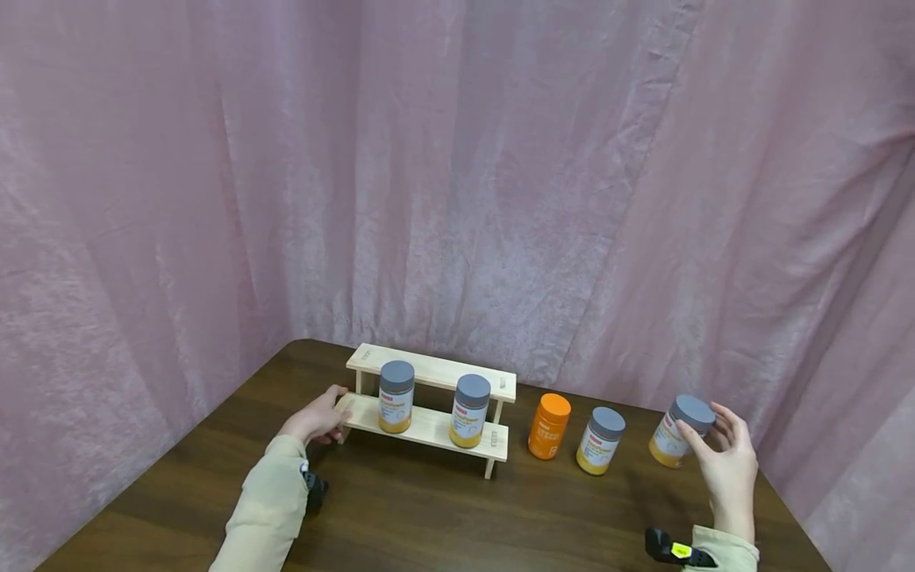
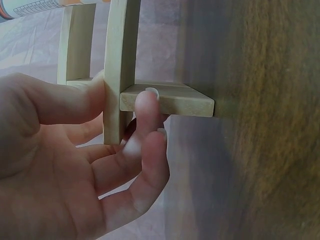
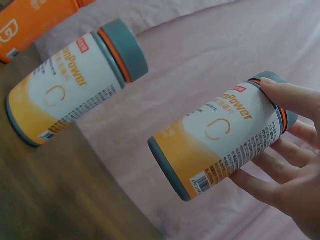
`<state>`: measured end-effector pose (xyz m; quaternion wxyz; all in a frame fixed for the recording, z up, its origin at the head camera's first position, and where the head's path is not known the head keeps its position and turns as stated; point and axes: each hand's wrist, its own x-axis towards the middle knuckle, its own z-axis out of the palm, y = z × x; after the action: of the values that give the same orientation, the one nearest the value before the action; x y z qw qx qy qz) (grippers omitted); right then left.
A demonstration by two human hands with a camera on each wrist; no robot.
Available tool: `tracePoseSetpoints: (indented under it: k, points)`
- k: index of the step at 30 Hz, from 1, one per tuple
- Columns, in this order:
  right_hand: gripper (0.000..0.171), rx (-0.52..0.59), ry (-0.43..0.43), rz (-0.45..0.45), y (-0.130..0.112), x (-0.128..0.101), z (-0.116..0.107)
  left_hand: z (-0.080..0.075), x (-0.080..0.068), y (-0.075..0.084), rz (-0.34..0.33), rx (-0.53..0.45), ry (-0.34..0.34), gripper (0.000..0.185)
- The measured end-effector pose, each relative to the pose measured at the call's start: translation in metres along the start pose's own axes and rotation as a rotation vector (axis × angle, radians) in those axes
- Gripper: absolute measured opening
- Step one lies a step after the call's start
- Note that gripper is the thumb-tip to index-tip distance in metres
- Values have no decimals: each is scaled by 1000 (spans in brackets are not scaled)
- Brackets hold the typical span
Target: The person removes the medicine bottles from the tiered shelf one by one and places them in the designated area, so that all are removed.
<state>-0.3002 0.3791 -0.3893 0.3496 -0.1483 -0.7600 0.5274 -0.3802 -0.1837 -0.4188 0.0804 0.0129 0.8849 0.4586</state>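
Observation:
My left hand (image 1: 318,417) grips the left end of a two-step wooden rack's lower shelf (image 1: 429,425). In the left wrist view the thumb presses on the board (image 2: 116,75) and the fingers curl beneath, near the end leg (image 2: 167,100). On that lower step stand two white-and-yellow supplement bottles with grey lids, one left (image 1: 396,401) and one right (image 1: 468,413). At the right, my right hand (image 1: 729,465) holds a matching bottle (image 3: 215,142) by its lid end, thumb on one side and fingers on the other. It tilts a little, raised over the table.
An orange bottle (image 1: 549,429) stands just right of the rack, and another grey-lidded bottle (image 1: 599,443) is between it and my right hand. The rack's upper shelf (image 1: 436,371) runs along the back. Behind the brown table (image 1: 429,524) hangs a pink curtain (image 1: 457,199).

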Motion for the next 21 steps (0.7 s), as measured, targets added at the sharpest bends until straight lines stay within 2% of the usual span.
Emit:
tracePoseSetpoints:
  k: [5, 13, 21]
  points:
    - [59, 19, -26, 9, 11, 2, 3, -1, -1, 1, -2, -2, -5, 54]
    - [66, -98, -95, 76, 22, 1, 7, -1, -1, 2, 0, 2, -6, 54]
    - [70, -201, -142, 47, 37, 2, 12, 0, -2, 1, -10, -9, -6, 54]
